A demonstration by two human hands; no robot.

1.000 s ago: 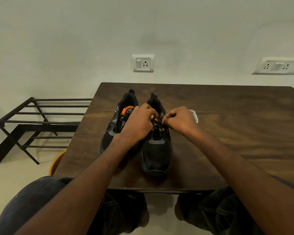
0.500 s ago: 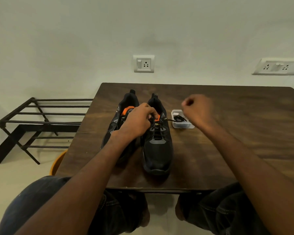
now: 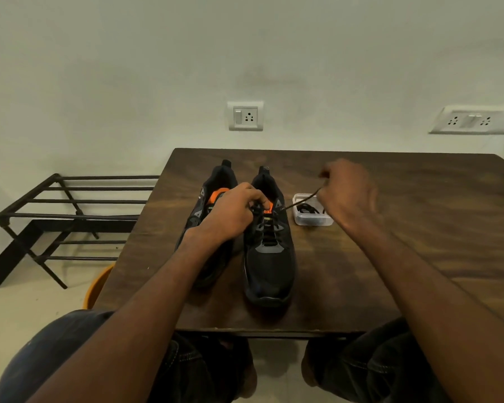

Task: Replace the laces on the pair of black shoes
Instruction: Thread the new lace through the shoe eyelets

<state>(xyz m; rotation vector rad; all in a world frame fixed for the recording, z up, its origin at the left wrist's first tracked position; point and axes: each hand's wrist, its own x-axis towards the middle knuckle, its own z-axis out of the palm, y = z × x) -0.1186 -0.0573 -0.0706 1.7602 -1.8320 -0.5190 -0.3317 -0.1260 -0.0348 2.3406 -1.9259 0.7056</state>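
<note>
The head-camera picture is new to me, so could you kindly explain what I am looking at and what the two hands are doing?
There is no machine here: a person wears a wide-angle camera on the head, looking forward and down at their own bare hands. On the brown wooden table stand two black shoes side by side, toes toward the person. The left hand grips the top of the right-hand shoe near its orange tongue tab, partly covering the left-hand shoe. The right hand pinches a dark lace pulled out sideways from that shoe's top eyelets. Under the lace sits a small clear plastic box holding more dark laces. A black metal rack stands on the floor to the left.
</note>
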